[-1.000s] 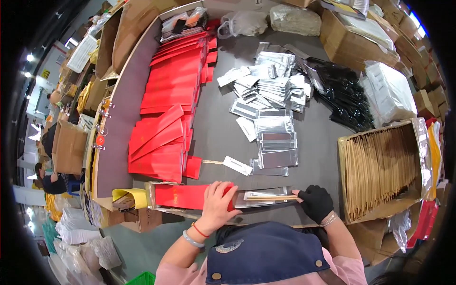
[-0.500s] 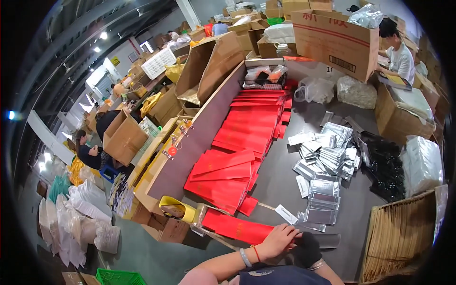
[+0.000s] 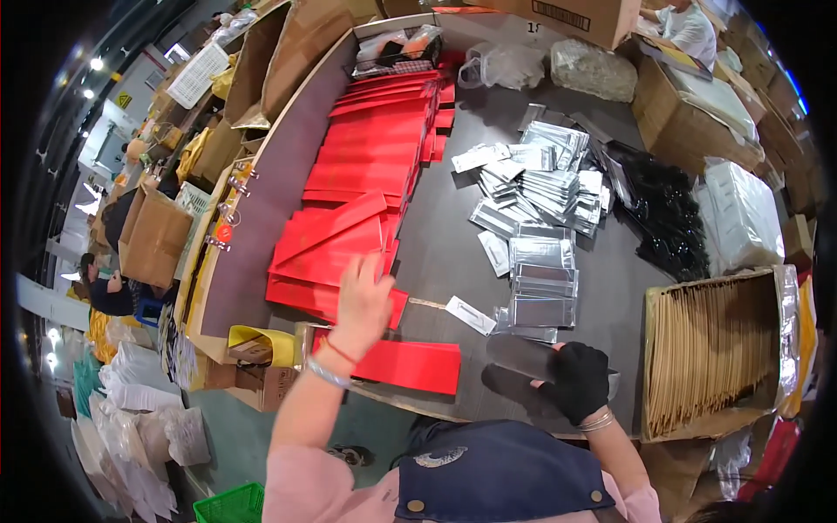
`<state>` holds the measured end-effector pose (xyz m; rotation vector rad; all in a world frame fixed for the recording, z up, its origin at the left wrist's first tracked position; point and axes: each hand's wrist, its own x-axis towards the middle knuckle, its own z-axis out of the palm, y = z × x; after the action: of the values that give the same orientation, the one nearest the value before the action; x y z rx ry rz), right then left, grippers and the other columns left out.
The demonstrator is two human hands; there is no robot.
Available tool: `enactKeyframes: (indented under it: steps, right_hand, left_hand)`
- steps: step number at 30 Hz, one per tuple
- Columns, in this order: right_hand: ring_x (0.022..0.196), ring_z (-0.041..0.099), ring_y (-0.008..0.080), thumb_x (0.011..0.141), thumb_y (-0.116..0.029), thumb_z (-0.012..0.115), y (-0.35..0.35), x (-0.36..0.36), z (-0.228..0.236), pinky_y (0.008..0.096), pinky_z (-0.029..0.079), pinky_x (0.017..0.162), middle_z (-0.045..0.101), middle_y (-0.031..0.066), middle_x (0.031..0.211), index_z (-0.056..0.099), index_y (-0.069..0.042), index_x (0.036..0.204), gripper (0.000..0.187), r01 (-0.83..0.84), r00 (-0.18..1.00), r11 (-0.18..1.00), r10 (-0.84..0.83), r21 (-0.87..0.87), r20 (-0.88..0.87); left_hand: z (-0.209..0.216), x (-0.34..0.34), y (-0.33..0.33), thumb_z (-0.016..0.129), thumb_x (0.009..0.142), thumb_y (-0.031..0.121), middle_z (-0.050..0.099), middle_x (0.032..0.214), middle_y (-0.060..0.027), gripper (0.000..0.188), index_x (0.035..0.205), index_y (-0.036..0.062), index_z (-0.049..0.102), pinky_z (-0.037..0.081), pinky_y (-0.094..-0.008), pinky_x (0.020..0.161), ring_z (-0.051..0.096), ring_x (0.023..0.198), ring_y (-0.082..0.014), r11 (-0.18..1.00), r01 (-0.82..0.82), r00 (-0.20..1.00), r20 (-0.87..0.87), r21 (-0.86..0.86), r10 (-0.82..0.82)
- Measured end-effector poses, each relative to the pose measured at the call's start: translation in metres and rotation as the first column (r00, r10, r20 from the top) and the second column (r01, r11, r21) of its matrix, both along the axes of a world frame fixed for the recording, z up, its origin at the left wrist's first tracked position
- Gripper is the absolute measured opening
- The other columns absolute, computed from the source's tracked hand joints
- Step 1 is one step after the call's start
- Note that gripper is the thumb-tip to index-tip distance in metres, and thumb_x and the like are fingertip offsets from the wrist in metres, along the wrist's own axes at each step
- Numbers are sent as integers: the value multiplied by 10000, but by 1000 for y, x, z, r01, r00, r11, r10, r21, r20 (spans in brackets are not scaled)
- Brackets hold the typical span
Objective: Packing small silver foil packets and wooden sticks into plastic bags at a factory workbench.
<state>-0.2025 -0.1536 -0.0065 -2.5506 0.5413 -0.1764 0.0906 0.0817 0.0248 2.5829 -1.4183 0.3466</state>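
Note:
My left hand (image 3: 362, 305) reaches over a spread pile of red paper sleeves (image 3: 362, 174), its fingers extended and slightly blurred. Beneath that wrist, a single red sleeve (image 3: 410, 366) lies flat along the table's near edge. On my right hand (image 3: 575, 381) is a black fingerless glove. It grips a flat, dark grey translucent strip (image 3: 519, 356), which casts a shadow on the table below it. Just beyond lie silver flat packets (image 3: 542, 279) in an overlapping row, with a looser heap (image 3: 558, 187) of them further back. A small white packet (image 3: 471, 315) lies between the hands.
Black plastic-wrapped pieces (image 3: 667, 209) and a clear-wrapped white stack (image 3: 741, 213) lie at the right. A carton of brown cards or envelopes (image 3: 715, 357) stands near right. A grey side wall (image 3: 279, 174) borders the table's left. One person (image 3: 689, 30) is at the far right.
My hands have parted. The left has moved left and away over the red pile; the right now holds the grey strip raised. The view has shifted, and the near red sleeve is uncovered.

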Motion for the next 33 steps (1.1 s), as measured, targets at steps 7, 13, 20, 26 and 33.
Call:
enactKeyframes:
  steps: [7, 13, 20, 26, 33]
  right_hand:
    - [983, 568, 275, 628, -449, 789, 20, 5, 13, 445, 356, 908, 606, 74, 1034, 592, -106, 1119, 631, -136, 982, 986, 121, -98, -146]
    - [930, 567, 284, 605, -451, 800, 25, 11, 11, 434, 375, 867, 612, 70, 1003, 599, -108, 1061, 605, -230, 967, 968, 216, -102, -133]
    - [1010, 566, 321, 702, -504, 735, 71, 55, -22, 437, 391, 886, 611, 129, 1073, 579, -68, 1156, 648, -354, 934, 931, 356, 89, -13]
    - [1098, 548, 335, 703, -289, 811, -3, -3, -7, 419, 427, 961, 602, 148, 1158, 598, -52, 1169, 564, 39, 978, 998, -49, 56, 203]
    - [1030, 569, 311, 820, -86, 684, -126, -196, -55, 376, 450, 903, 600, 157, 1081, 600, 20, 1084, 296, 769, 639, 608, -723, -196, 263]
  left_hand:
    - [-71, -127, 8, 811, 663, 417, 455, 1331, -186, 761, 1266, 38, 543, 142, -591, 1115, 332, 1320, -376, 956, -289, 822, -523, -38, 228]
    - [-70, -123, 15, 823, 668, 383, 446, 1386, -161, 813, 1305, -2, 496, 121, -567, 1137, 299, 1363, -376, 960, -274, 741, -647, -48, 179]
    - [-61, -113, 6, 812, 701, 367, 401, 1452, -178, 854, 1371, 5, 427, 104, -566, 1143, 272, 1396, -383, 981, -193, 739, -656, 6, 150]
    - [-73, -64, -40, 766, 738, 198, 519, 1264, -150, 517, 1209, 81, 587, 340, -511, 1028, 448, 1208, -368, 980, 59, 847, -510, -191, -151]
    - [-64, -35, -64, 749, 724, 111, 586, 921, -91, 179, 822, 100, 599, 440, -390, 809, 552, 930, -299, 982, 184, 810, -561, -32, -170]
